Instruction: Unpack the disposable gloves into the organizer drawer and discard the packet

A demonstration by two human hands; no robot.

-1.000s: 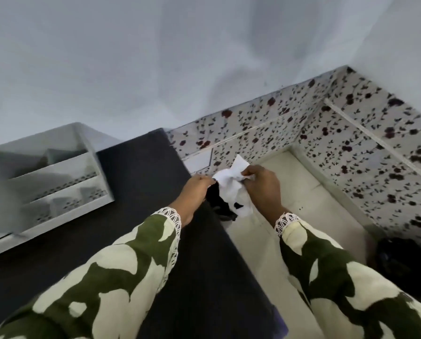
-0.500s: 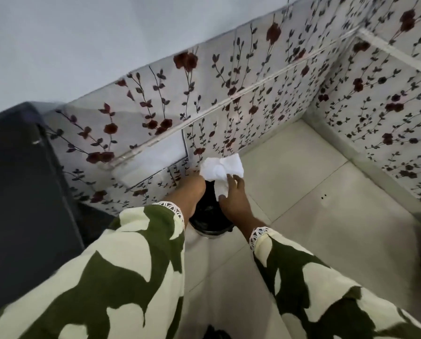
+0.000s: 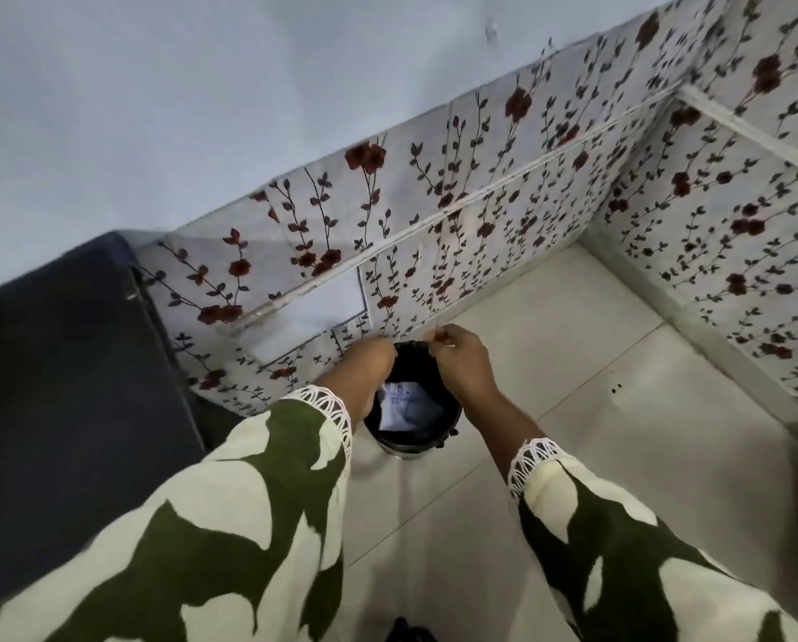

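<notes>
Packet: a white, crumpled plastic packet with faint blue print (image 3: 404, 406) lies inside the bin, below and between the two hands, touching neither.
Bin: a small round black waste bin lined with a black bag (image 3: 452, 417) stands on the floor just in front of the wall, directly under both hands.
Left hand: the left hand (image 3: 370, 369) is lowered at the bin's left rim, wrist bent down; its fingers are turned away from the camera, so whether they grip the liner or hang loose cannot be told.
Right hand: the right hand (image 3: 462, 363) is over the bin's far right rim, thumb and forefinger pinched together at the edge of the black liner; what exactly sits between them is too small to tell.
Sleeves: both forearms wear loose cream sleeves with dark green patches and white lace cuffs (image 3: 249, 525).
Floor: pale cream square floor tiles (image 3: 596, 410) spread to the right of the right hand.
Wall: a white panel printed with dark red flowers and black vines (image 3: 434, 215) rises just beyond the hands.
Furniture: a dark navy flat-topped surface (image 3: 54, 363) sits to the left of the left hand.
</notes>
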